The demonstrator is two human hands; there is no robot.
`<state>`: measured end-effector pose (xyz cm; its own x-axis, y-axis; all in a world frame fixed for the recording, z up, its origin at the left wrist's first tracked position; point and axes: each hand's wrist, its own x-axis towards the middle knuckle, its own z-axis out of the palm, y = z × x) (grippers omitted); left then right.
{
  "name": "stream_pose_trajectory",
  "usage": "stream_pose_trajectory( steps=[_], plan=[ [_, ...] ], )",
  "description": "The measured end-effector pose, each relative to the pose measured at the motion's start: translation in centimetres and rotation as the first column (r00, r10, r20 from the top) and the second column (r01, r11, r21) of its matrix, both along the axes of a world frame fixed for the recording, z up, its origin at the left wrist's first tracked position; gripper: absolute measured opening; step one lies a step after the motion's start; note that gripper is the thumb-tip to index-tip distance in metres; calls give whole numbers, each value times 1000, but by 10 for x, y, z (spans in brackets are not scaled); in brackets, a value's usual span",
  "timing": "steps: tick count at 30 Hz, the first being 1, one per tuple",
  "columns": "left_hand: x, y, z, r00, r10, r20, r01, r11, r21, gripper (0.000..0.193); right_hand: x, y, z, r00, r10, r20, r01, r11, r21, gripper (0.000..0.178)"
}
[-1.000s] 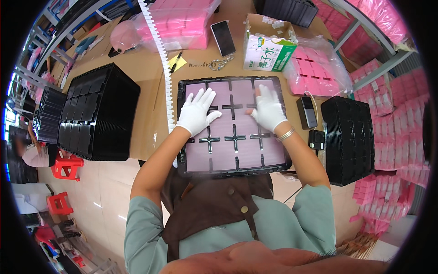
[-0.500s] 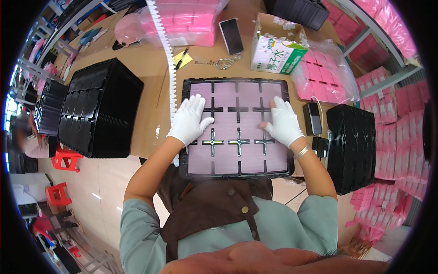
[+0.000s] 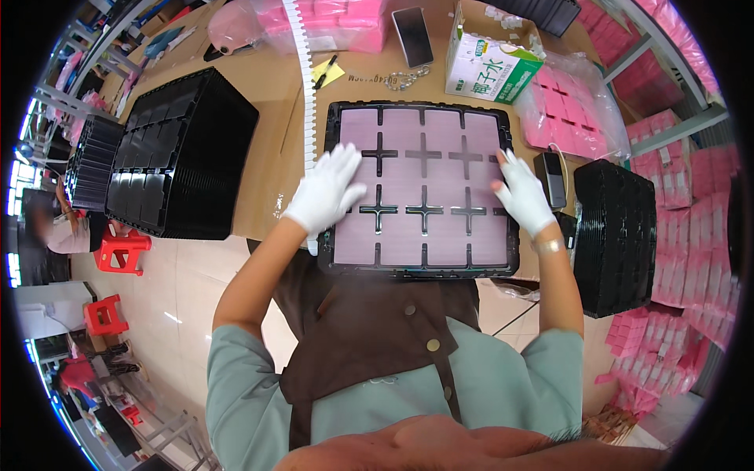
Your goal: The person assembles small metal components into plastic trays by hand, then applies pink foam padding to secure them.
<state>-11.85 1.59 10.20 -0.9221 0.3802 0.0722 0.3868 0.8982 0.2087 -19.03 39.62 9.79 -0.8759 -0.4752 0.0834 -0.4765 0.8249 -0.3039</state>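
A black plastic tray (image 3: 424, 271) lies flat in front of me, its cross-shaped ribs standing between several lilac sheet-like pieces (image 3: 402, 166). My left hand (image 3: 323, 192), in a white glove, rests at the tray's left edge with its fingers stretched out over the rim. Over the right edge is my right hand (image 3: 525, 192), gloved too, with bare thumb and forefinger tips. Its fingers are extended and somewhat blurred. Neither hand has anything in its grasp.
Tall stacks of black trays stand left (image 3: 181, 157) and right (image 3: 615, 235). A white toothed strip (image 3: 305, 71) runs along the tray's left. Beyond it lie a phone (image 3: 413, 37), a pen (image 3: 326, 72), a green-and-white carton (image 3: 488, 67) and bagged pink pieces (image 3: 567, 108). A power bank (image 3: 553, 180) sits right.
My right hand has moved outward from over the lilac pieces to the tray's right edge. My left hand has shifted left to its left edge. The whole view has also shifted.
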Motion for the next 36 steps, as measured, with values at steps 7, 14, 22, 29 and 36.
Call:
stream_pose_trajectory(
  steps=[7, 14, 22, 29, 36],
  plan=[
    [107, -24, 15, 905, -380, 193, 385, 923, 15, 49, 116, 26, -6, 934, 355, -35, -354, 908, -224, 42],
    [108, -12, 18, 914, -377, 146, 359, 923, 138, 33, 111, 34, -8, 978, 204, -36, -203, 913, -354, 46],
    [111, -16, 7, 998, 6, 59, -37, 839, 543, 10, 112, 69, 6, 995, 67, -68, -91, 889, -448, 23],
    [119, 20, 0, 778, 527, 342, -624, 706, 334, 76, 138, 28, -27, 848, -495, 191, 528, 823, -211, 60],
    [112, 24, -17, 746, 637, 194, -659, 662, 358, 57, 138, 6, -34, 832, -555, 2, 538, 806, -249, 60]
  ],
)
